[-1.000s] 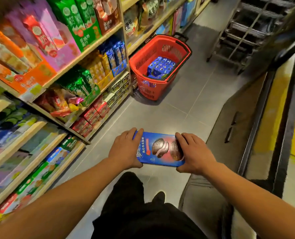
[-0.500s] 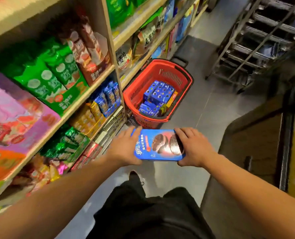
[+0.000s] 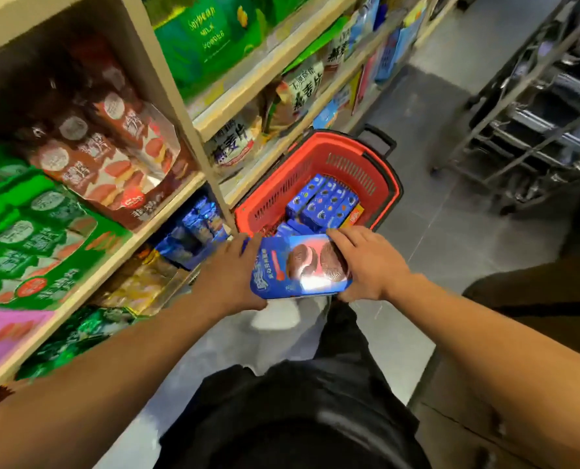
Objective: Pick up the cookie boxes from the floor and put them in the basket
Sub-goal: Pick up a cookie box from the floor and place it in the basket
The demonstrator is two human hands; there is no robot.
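I hold a blue cookie box (image 3: pixel 300 267) with two chocolate sandwich cookies printed on it, level and in front of my body. My left hand (image 3: pixel 229 274) grips its left end and my right hand (image 3: pixel 366 262) grips its right end. Just beyond the box stands a red plastic basket (image 3: pixel 380 177) on the floor against the shelves. Several blue cookie boxes (image 3: pixel 324 201) lie inside it, partly hidden by the box I hold.
Stocked shelves (image 3: pixel 166 211) of snack packs run along my left. A dark metal rack (image 3: pixel 532 106) stands at the far right. Grey tiled floor (image 3: pixel 444 238) stretches between them, with a brown mat (image 3: pixel 546 292) at the right. My dark trousers (image 3: pixel 302 411) fill the bottom.
I have walked toward the basket carrying the box in both hands; the basket now sits directly beyond the box, and my grip has stayed the same.
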